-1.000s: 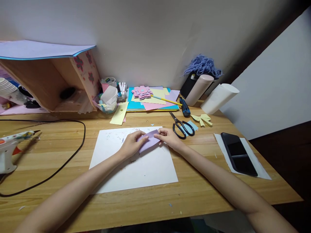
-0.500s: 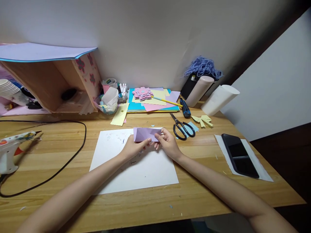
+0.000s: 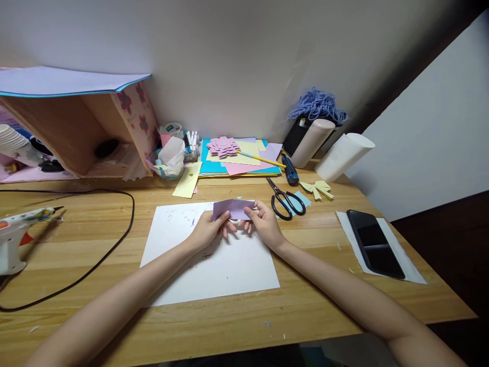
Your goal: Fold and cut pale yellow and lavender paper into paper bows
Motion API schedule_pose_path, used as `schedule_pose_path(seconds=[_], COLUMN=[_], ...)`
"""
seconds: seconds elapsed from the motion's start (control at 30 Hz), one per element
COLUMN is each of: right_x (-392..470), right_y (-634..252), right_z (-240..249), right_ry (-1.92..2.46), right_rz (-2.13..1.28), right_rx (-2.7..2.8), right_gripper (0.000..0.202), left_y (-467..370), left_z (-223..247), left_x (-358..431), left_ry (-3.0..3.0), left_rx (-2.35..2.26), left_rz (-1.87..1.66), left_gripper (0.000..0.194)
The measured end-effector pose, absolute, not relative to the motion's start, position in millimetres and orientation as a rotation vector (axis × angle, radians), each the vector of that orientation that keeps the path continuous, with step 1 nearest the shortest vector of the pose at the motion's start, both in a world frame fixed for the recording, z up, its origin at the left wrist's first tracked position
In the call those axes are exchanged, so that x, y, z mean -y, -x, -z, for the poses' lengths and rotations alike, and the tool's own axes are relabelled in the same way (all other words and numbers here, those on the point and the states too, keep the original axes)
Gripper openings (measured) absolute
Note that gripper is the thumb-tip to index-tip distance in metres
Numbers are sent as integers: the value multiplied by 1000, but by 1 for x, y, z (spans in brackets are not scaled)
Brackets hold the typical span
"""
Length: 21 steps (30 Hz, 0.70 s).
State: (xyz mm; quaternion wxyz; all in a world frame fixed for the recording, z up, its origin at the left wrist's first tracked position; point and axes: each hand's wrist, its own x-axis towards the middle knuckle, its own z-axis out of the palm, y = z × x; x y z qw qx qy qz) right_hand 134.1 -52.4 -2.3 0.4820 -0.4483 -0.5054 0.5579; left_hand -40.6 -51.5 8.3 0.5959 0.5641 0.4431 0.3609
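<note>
Purple paper [image 3: 234, 209] is at frame center, over the upper part of the white sheet [image 3: 237, 275]. Long axis runs left-right across the frame, so it spans the gap between the hands. Left hand [image 3: 202, 233] pinches the left end, thumb on the near face; right hand [image 3: 268, 230] pinches the right end the same way. Neither hand is nearer; both touch it. Other fingers sit behind and below, partly hidden. Paper looks thin, roughly rectangular, tipped up toward the camera, top edge slightly uneven. Can't tell if it's folded. Black-handled scissors [image 3: 278, 192] lie just right of the right hand.
</note>
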Motion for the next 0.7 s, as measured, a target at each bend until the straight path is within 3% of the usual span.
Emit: schedule_pose_path(seconds=[0.4,0.6,0.7], right_x=[48,51,52], right_y=[-136,-137,-136], right_z=[-1,-2,-1], right_ry=[1103,1071,1060], right_rz=[-1382,-1397,-1416], right_rx=[1214,1242,1270], right_gripper=[33,28,27], left_y=[44,45,45], left_z=[-8,-16,-18], left_x=[48,50,50], left_ry=[-1132,-1265,-1317], left_rx=[-1005,-1179,-1222], left_rz=[-795,-829,-784], left_gripper=[63,34,29])
